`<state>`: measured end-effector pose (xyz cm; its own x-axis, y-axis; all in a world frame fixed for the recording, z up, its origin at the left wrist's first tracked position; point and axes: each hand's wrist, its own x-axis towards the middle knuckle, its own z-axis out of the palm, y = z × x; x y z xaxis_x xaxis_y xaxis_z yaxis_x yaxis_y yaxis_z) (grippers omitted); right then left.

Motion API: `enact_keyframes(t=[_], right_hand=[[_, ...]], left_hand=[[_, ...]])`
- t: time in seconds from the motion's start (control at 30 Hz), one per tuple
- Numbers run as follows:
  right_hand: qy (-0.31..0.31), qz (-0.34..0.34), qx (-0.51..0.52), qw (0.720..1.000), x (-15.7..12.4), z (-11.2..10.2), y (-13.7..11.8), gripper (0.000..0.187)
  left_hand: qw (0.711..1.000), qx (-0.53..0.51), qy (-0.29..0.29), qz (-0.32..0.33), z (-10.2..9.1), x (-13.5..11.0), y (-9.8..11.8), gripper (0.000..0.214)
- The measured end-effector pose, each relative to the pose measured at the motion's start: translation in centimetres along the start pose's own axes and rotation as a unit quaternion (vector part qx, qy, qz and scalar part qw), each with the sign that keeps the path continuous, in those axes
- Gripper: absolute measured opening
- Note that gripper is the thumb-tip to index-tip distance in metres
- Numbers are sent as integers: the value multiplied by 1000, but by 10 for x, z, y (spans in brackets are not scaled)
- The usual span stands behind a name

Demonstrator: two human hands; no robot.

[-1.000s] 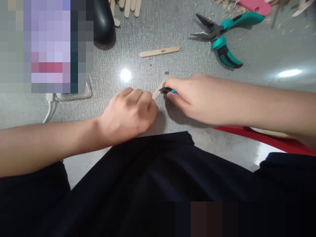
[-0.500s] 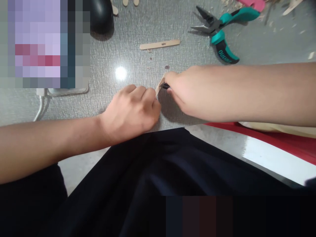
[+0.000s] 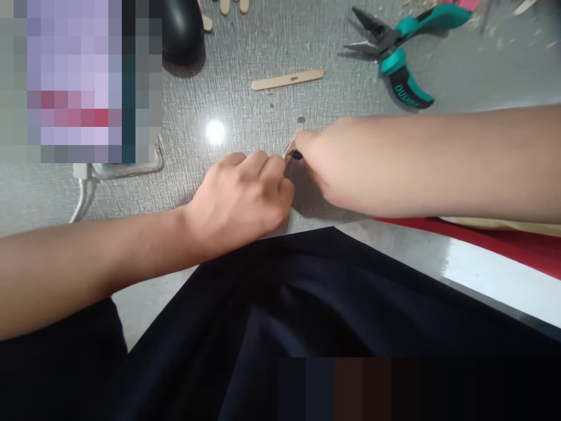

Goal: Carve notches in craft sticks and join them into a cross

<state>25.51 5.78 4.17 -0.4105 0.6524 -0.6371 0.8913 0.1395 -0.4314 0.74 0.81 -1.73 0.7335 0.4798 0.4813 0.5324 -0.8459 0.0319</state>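
My left hand (image 3: 243, 196) is curled into a fist on the grey table (image 3: 245, 52), pinching the near end of a small wooden stick (image 3: 291, 145). My right hand (image 3: 339, 164) is closed round a small black-tipped tool (image 3: 296, 155), whose tip touches the stick just right of my left fingers. Most of the tool is hidden inside the hand. The two hands nearly touch.
A loose wooden stick (image 3: 287, 79) lies farther back. Teal-handled pliers (image 3: 394, 52) lie at the back right. A black rounded object (image 3: 182, 29) stands at the back left, with more sticks behind it. A white cable (image 3: 81, 196) runs at the left. A red edge (image 3: 495, 237) shows below my right forearm.
The visible length of stick between my hands has shortened and my left fingers have closed in on the tool tip. The blue part of the tool no longer shows.
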Motion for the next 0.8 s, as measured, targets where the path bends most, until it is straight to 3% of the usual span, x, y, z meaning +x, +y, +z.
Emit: enact_keyframes(t=[0.03, 0.13, 0.27, 0.43, 0.67, 0.8], right_hand=[[17, 29, -73, 997, -1, 2, -5, 59], [28, 59, -136, 989, -5, 6, -17, 46], [10, 34, -112, 993, -10, 3, -18, 26], [-17, 27, -80, 996, -10, -3, -16, 24], [-51, 64, -125, 989, -7, -9, -30, 28], [11, 36, -113, 993, -6, -1, -21, 19]], left_hand=[[1000, 12, -7, 6, -1, 1, -1, 38], [999, 35, -24, 19, -6, 3, -4, 36], [998, 18, -53, 19, -11, 5, -7, 34], [998, -29, -62, 7, -13, 6, -10, 34], [994, -69, -84, -15, -14, 6, -11, 32], [994, -71, -74, -26, -13, 7, -9, 36]])
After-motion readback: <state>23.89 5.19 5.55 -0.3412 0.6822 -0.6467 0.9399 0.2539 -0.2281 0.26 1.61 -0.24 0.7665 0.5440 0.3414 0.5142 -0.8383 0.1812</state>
